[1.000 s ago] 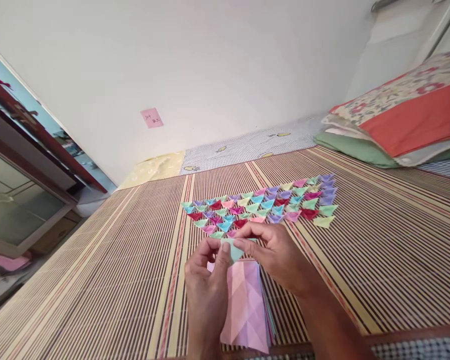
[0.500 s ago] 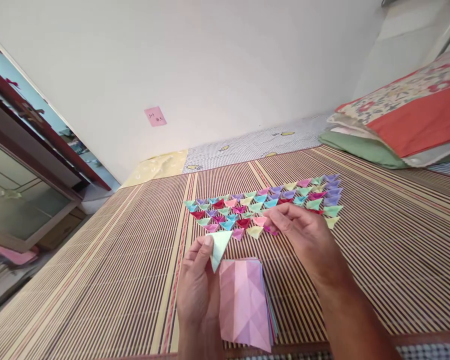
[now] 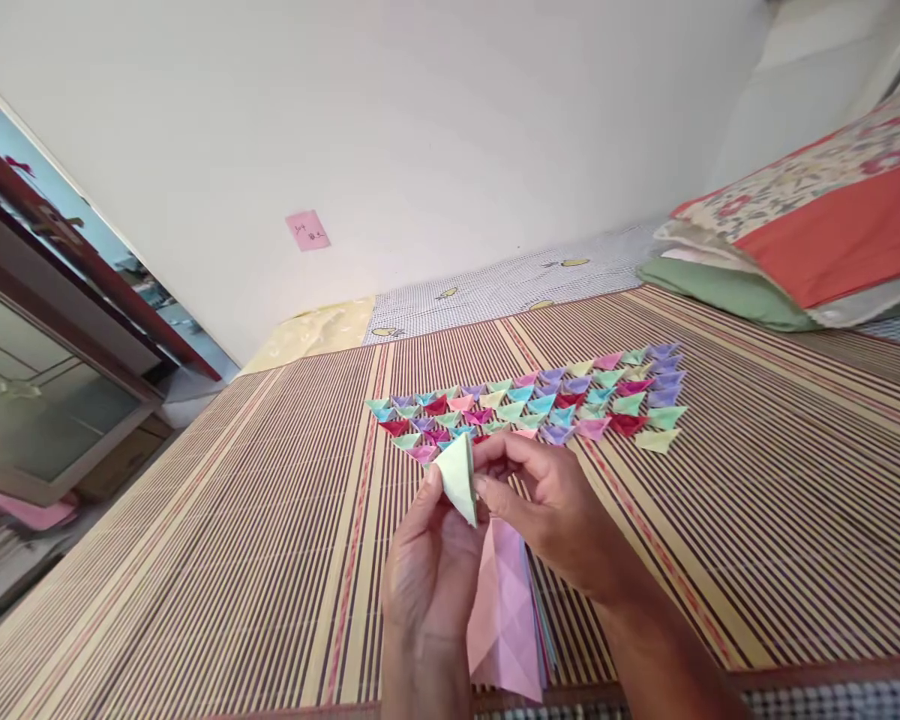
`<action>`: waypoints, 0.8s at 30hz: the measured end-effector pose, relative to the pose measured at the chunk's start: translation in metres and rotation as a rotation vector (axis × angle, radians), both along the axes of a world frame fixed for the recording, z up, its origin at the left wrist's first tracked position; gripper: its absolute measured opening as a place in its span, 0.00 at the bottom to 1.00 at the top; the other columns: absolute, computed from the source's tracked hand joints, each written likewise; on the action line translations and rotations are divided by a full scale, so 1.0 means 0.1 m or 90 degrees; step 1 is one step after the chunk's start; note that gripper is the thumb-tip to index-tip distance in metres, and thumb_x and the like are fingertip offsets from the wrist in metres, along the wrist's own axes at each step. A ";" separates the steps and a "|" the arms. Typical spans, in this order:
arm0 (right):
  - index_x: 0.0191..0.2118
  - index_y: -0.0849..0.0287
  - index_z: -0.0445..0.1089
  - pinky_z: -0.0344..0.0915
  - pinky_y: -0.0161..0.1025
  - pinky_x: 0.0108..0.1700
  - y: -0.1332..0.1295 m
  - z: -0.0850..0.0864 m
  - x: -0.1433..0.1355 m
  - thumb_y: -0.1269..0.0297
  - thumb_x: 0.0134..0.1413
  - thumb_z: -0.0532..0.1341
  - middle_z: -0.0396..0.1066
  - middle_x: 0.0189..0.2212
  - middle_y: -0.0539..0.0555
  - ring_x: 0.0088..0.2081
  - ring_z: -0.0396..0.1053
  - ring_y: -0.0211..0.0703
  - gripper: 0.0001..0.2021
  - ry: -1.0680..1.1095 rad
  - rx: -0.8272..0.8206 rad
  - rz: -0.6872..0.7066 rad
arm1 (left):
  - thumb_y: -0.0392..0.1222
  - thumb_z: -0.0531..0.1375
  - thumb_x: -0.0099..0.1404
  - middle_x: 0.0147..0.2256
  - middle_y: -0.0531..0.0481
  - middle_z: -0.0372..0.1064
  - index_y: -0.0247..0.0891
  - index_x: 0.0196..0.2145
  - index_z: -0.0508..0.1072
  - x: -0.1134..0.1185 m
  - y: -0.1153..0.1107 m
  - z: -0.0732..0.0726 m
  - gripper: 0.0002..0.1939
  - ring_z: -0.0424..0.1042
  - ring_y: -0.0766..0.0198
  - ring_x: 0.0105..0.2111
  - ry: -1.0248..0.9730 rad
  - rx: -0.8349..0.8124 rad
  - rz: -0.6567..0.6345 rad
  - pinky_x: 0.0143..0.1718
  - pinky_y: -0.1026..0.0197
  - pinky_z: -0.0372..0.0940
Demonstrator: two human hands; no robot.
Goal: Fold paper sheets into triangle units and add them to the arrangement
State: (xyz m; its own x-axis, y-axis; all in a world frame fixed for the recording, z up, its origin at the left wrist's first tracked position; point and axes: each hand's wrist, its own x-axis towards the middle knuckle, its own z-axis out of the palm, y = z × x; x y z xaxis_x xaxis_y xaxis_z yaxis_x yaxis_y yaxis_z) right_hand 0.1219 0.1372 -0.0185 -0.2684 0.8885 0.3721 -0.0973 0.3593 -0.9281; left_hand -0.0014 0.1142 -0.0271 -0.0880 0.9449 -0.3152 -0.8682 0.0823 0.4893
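Observation:
A pale green folded paper triangle (image 3: pixel 458 478) is held up over the mat, one point down. My left hand (image 3: pixel 431 570) is closed on its left side, thumb in front. At its right edge, the bent thumb and index finger of my right hand (image 3: pixel 547 500) grip the paper. Behind my hands lie rows of small folded paper boats (image 3: pixel 510 410) in many colours, the nearest partly hidden by my fingers. Below my wrists rests a stack of creased paper sheets (image 3: pixel 506 630) with a pink one on top, partly covered by my left hand.
The striped bamboo mat (image 3: pixel 270 540) spreads beneath everything. Folded bedding (image 3: pixel 817 240) is piled at the right. A pink note (image 3: pixel 308 231) sticks to the white wall (image 3: pixel 495 130). A glass-fronted cabinet (image 3: pixel 30 370) stands beyond the mat's left edge.
My right hand has moved left and down from the paper boats to the green triangle. My left hand has shifted slightly right and raised the triangle, which is now turned more upright.

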 end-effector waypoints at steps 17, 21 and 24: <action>0.44 0.56 0.76 0.70 0.45 0.47 0.00 -0.16 -0.23 0.82 0.61 0.58 0.75 0.39 0.55 0.44 0.73 0.46 0.15 -0.083 0.341 -0.172 | 0.43 0.67 0.63 0.38 0.45 0.77 0.36 0.35 0.82 0.03 -0.11 -0.04 0.07 0.76 0.55 0.45 0.172 0.118 0.078 0.48 0.55 0.71; 0.47 0.56 0.75 0.70 0.48 0.47 -0.01 -0.21 -0.28 0.80 0.63 0.58 0.78 0.40 0.55 0.43 0.74 0.48 0.15 -0.123 0.381 -0.228 | 0.39 0.68 0.61 0.36 0.48 0.76 0.36 0.33 0.82 0.03 -0.14 -0.01 0.04 0.76 0.59 0.41 0.169 0.105 0.095 0.46 0.58 0.72; 0.47 0.55 0.75 0.70 0.48 0.44 -0.01 -0.21 -0.29 0.78 0.64 0.57 0.79 0.39 0.55 0.41 0.73 0.49 0.14 -0.136 0.386 -0.269 | 0.36 0.69 0.60 0.34 0.48 0.76 0.36 0.34 0.82 0.07 -0.15 0.01 0.03 0.76 0.60 0.40 0.186 0.113 0.098 0.45 0.59 0.72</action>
State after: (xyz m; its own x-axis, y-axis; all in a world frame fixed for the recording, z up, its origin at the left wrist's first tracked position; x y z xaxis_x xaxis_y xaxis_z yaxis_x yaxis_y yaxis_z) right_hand 0.0926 0.1358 -0.0395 -0.0729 0.5883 0.8054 0.3204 0.7785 -0.5397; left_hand 0.0055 0.0994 -0.0259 -0.2948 0.9516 -0.0874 -0.6850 -0.1466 0.7137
